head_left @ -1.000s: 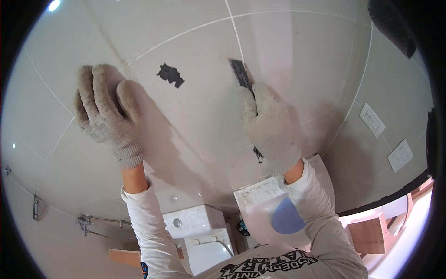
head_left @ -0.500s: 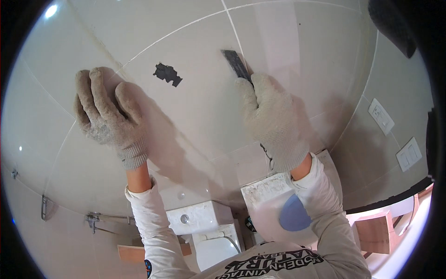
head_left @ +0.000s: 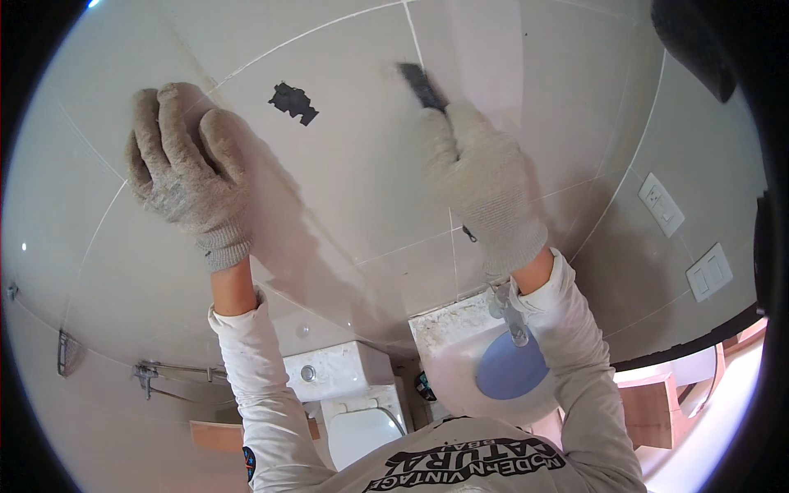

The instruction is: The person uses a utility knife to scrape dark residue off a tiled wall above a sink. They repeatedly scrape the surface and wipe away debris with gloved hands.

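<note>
In a dusty grey-beige knit glove, my right hand (head_left: 477, 172) grips a dark, flat scraper (head_left: 422, 86) between thumb and fingers. Its blade lies at a white grout line on the pale tiled wall (head_left: 353, 164), slightly blurred by motion. My left hand (head_left: 189, 164), gloved alike, rests against the wall near another tile joint, its fingers bent but apart and nothing in them. Between the two hands, a jagged black patch (head_left: 293, 103) marks one tile; whether it is a hole or something stuck on, I cannot tell.
Below my right forearm is a dirty white sink (head_left: 444, 361) with a blue round thing (head_left: 505, 370) in it and a tap (head_left: 514, 324). Left of it stands a toilet (head_left: 333, 361). A socket plate (head_left: 662, 205) and switch plate (head_left: 709, 272) sit on the right wall.
The whole view has shifted, bringing the tap beside my right sleeve into sight. My right hand and scraper have moved slightly along the grout line. The left hand keeps its place on the wall.
</note>
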Motion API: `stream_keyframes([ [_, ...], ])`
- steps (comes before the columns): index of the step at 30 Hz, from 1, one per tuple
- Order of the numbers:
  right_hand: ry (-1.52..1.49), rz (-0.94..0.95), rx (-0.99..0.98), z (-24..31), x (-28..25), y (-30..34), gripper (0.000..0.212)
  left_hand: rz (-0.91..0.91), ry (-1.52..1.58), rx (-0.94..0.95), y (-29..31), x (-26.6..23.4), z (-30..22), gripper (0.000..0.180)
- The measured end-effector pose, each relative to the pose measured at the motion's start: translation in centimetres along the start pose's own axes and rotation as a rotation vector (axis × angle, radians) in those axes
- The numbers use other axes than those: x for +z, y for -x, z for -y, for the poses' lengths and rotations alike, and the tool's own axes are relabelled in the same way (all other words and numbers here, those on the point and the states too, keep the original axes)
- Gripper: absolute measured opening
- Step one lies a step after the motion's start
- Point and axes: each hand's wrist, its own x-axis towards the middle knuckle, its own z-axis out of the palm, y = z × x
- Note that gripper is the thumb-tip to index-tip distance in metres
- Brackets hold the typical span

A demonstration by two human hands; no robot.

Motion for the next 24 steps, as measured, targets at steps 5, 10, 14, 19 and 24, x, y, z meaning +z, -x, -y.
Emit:
stream_keyframes([
  [5,0.098,0.100,0.025,0.7,-0.4,0.7,0.030,0.015,0.006,-0.021,-0.4,-0.4,-0.5,0.041],
  [10,0.002,0.178,0.037,-0.5,-1.1,-0.6,0.035,0.060,0.021,-0.041,0.2,-0.3,-0.3,0.044],
  [14,0.044,0.223,-0.157,-2.9,-2.5,-4.0,0.038,0.070,0.029,-0.052,0.6,-0.4,0.2,0.047],
  [19,0.266,0.313,-0.435,-2.7,-6.5,-9.2,0.034,0.098,-0.041,-0.061,0.6,-1.0,-0.8,0.045],
  [24,0.618,0.510,-0.782,-2.7,-7.6,-8.7,0.024,0.137,-0.073,-0.065,0.8,-1.4,0.1,0.049],
])
